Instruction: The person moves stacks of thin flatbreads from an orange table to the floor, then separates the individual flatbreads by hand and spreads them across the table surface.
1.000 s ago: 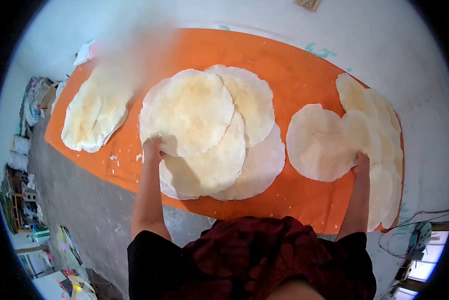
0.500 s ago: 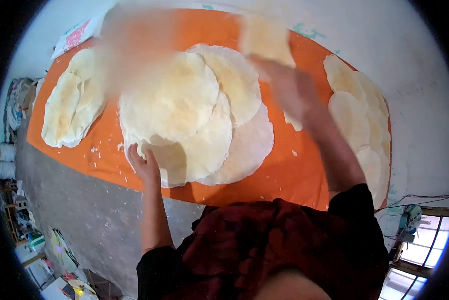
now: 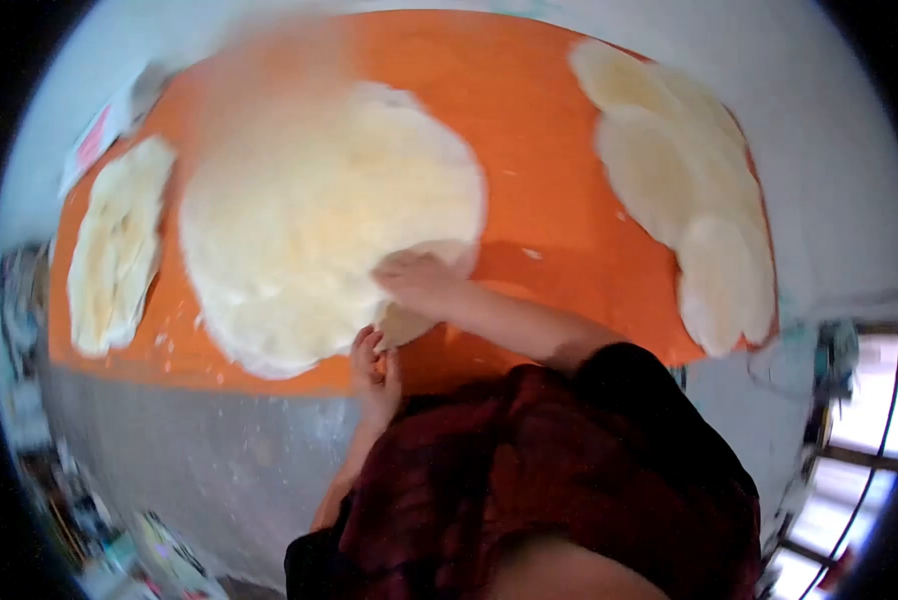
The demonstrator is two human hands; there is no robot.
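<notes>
My right hand (image 3: pixel 414 280) lies palm down on the near right part of the broad stack of thin, round, cream-coloured dough sheets (image 3: pixel 319 220) at the centre-left of the orange-covered counter (image 3: pixel 549 190); its fingers are blurred, so I cannot tell whether they pinch an edge or only press flat. My left hand (image 3: pixel 377 372) is at the stack's near edge, thumb and fingers parted with nothing visible between them; whether it touches the dough I cannot tell. A narrow, wrinkled cream dough pile (image 3: pixel 119 245) lies to the left, and overlapping pale dough sheets (image 3: pixel 699 200) lie at the far right. Dragging my right palm sideways could crease or tear the top sheet, as it looks thin. The near rim sits close to the counter's edge, so a pull towards me might make it droop over.
</notes>
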